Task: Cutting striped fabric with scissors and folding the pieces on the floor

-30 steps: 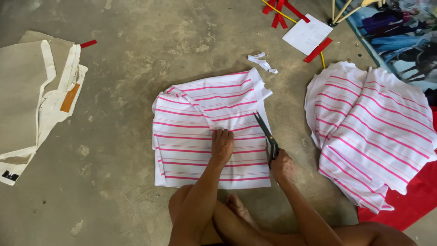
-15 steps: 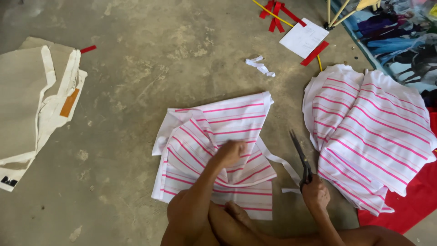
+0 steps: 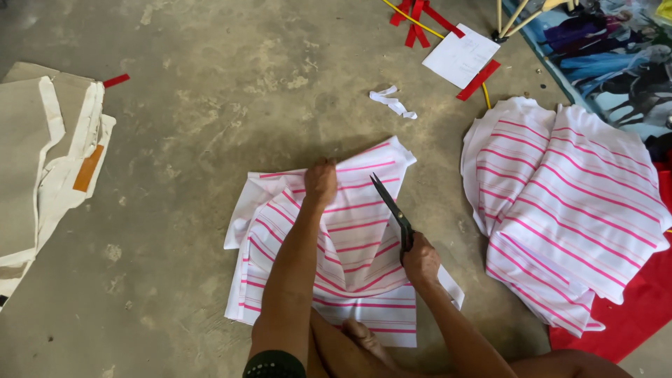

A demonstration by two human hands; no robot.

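The white cloth with pink stripes (image 3: 353,245) lies on the concrete floor (image 3: 210,105) in the lower middle of the frame, folded into several loose layers, with one corner reaching up and to the right. The left hand (image 3: 320,182) is closed on the cloth's upper edge, pinching a fold between fingers and thumb and lifting it slightly off the layers beneath. The right hand (image 3: 420,260) is wrapped around the handles of a pair of dark scissors (image 3: 393,213), whose blades point up and to the left over the cloth's right side — whether the blades are parted or shut cannot be told from here.

The cloth looks thin, light and limp. It drapes and wrinkles wherever it is touched, so it would likely slide and bunch on the smooth floor unless pinned or held taut. The sensible hold seems to be an edge or fold close to the blades, where the pinch keeps the layers together.

At the right of the frame lies a pile of matching striped pieces (image 3: 567,210), well apart from the cloth, partly over a red sheet (image 3: 630,315) in the lower right corner. A small white scrap (image 3: 392,101) lies above the cloth, and a sheet of white paper (image 3: 460,56) with red strips (image 3: 479,79) sits in the upper right. Folded beige cloth (image 3: 42,154) fills the left edge.
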